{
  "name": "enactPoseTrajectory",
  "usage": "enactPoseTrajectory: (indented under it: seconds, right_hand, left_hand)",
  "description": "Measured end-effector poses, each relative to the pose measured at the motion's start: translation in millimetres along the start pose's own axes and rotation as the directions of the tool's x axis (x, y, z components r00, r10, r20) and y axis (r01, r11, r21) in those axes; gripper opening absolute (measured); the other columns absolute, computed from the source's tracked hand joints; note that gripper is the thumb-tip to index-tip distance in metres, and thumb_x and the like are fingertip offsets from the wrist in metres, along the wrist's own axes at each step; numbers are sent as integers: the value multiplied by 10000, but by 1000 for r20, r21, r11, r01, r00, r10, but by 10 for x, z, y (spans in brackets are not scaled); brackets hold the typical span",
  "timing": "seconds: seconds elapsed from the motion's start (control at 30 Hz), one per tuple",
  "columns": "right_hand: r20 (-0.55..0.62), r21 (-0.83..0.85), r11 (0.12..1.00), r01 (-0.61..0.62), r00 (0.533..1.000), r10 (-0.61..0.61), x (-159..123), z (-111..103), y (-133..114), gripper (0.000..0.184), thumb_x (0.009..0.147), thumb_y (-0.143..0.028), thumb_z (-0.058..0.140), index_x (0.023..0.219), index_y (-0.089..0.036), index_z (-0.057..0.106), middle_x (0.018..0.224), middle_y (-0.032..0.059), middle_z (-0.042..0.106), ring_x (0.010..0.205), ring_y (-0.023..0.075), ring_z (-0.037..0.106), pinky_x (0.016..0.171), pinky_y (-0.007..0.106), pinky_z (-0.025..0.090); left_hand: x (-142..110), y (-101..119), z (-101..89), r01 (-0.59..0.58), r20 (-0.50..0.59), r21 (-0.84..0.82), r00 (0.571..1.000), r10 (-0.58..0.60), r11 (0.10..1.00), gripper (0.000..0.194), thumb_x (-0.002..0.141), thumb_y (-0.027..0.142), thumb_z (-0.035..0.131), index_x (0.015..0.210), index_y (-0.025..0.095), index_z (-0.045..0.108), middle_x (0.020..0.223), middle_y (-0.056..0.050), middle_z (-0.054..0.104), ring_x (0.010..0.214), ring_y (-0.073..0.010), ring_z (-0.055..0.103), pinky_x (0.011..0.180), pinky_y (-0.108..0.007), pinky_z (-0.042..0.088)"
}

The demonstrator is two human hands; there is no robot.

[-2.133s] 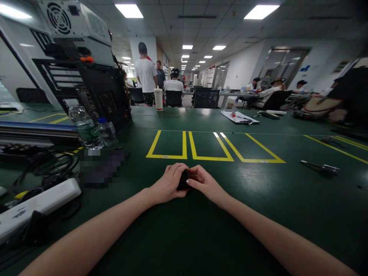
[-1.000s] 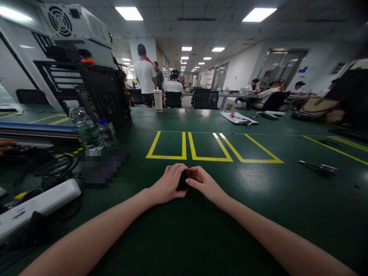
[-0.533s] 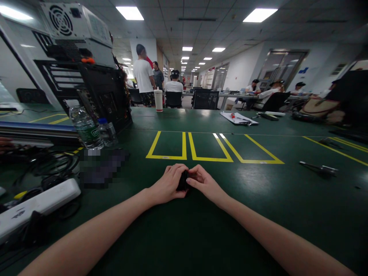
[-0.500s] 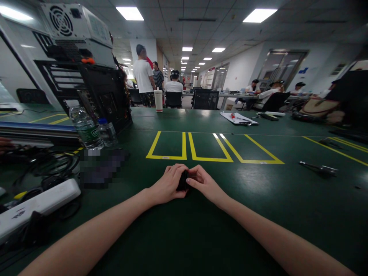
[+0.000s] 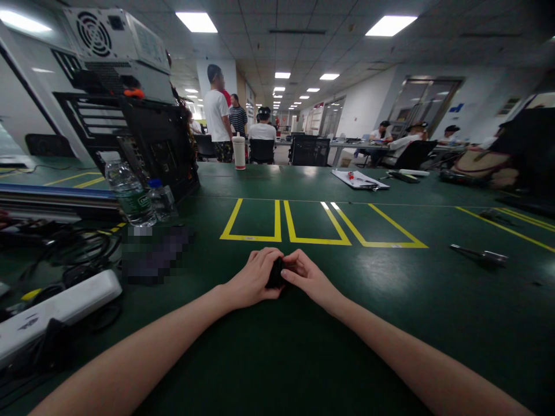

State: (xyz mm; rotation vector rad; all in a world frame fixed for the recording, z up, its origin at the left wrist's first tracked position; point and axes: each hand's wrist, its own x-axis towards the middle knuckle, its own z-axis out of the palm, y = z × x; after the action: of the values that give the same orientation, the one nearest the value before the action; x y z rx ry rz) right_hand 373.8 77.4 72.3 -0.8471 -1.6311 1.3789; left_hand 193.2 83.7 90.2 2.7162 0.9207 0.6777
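A small black object (image 5: 275, 274) sits between my two hands, low over the green table (image 5: 277, 352); its kind is hidden by the fingers. My left hand (image 5: 255, 276) is wrapped round it from the left, fingers over the top and thumb below. From the right, my right hand (image 5: 309, 278) pinches at its side with thumb and bent fingers. Just beyond the hands, yellow tape (image 5: 321, 240) marks several open-sided boxes on the table.
Left are a white power strip (image 5: 65, 312), tangled black cables (image 5: 73, 254), a water bottle (image 5: 130, 193) and a computer case (image 5: 160, 144). A metal tool (image 5: 481, 255) lies right. Farther back stand a white cup (image 5: 239, 152) and a clipboard (image 5: 358, 179). People sit and stand behind.
Both hands keep the same hold on the black object, with hardly any movement. The view has shifted very slightly.
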Motion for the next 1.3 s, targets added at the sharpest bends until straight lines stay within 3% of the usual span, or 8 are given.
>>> enactPoseTrajectory:
  seconds: [0.2,0.47,0.6,0.83,1.03,1.3]
  right_hand:
    - [-40,-47,996,-69,997,68,-6,13,-34,254,762,-270,563,986,-204,463,990,28,516,978,176,505,889,389,401]
    - [25,-14,1000,-2,1000,3,-34,16,-36,278,716,-217,618,939,-224,452,987,4,517,964,167,523,872,370,426]
    - [-10,-37,999,-20,1000,20,-36,26,-50,187,770,-282,553,926,-220,470,970,11,523,944,167,527,846,369,436]
    - [-28,-70,994,-82,996,80,-19,5,-38,271,766,-290,553,1011,-214,467,1023,34,518,987,179,507,880,391,410]
    - [32,-14,1000,-3,999,4,-26,11,-38,297,693,-224,638,927,-223,455,967,1,517,954,168,532,871,370,420]
    - [-27,-44,999,-19,999,17,-18,21,-45,181,767,-309,549,912,-222,486,922,2,524,888,166,537,786,342,459]
  left_hand:
    - [4,-5,9,3,7,6,1000,-3,1000,580,715,243,602,1184,175,267,1193,-110,390,1109,-235,389,927,-412,315]
    - [-1,32,-54,0,27,-14,1000,0,1000,580,718,238,595,1187,191,258,1194,-111,392,1106,-250,392,914,-434,316]
    - [1,29,-41,-9,5,-15,1000,9,1000,574,720,239,592,1187,197,261,1182,-103,408,1101,-248,402,905,-430,327]
    - [-2,27,-37,-4,10,-5,1000,4,1000,581,725,242,593,1196,196,256,1189,-101,404,1098,-242,405,910,-425,329]
    - [-5,23,-32,-5,5,3,1000,5,1000,602,699,221,606,1189,202,256,1188,-102,404,1105,-255,398,910,-436,319]
    - [1,12,-16,-6,-6,-8,1000,6,1000,589,711,242,602,1187,212,256,1193,-100,402,1102,-254,405,906,-435,326]
